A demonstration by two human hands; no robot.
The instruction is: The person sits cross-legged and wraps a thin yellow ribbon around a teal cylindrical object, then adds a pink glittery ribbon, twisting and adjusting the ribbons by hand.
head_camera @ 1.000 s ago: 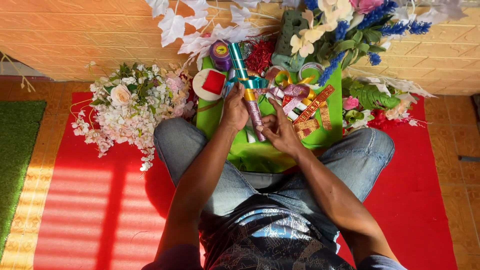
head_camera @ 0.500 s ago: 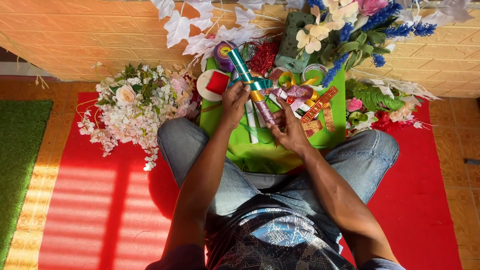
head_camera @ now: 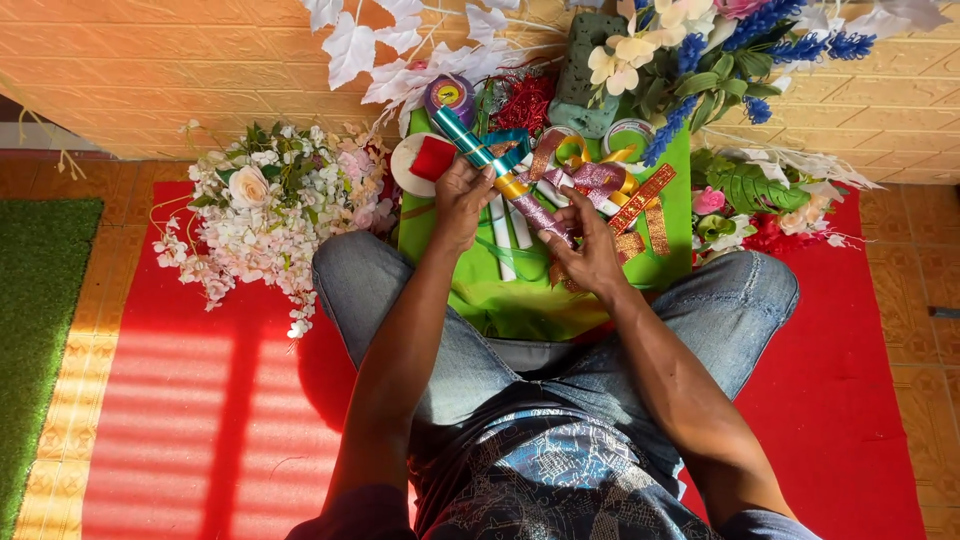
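Now our left hand [head_camera: 462, 200] has slid up the foil-wrapped stick [head_camera: 497, 170], gripping it, while our right hand [head_camera: 590, 255] pinches its purple lower end, steadying both ends.

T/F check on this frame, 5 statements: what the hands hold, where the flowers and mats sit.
1. Both hands are on a bundle of ribbon rolls. True: the left hand and the right hand grip the bundle of ribbon rolls over the green cloth.
2. The white and pink flower bouquet lies to the person's right. False: the white and pink flower bouquet lies to their left.
3. The person sits on a blue mat. False: it is a red mat.
4. A strip of green artificial grass lies at the far left. True: the green artificial grass.
5. The red ribbon spool sits in the person's lap. False: the red ribbon spool lies at the cloth's far left corner.
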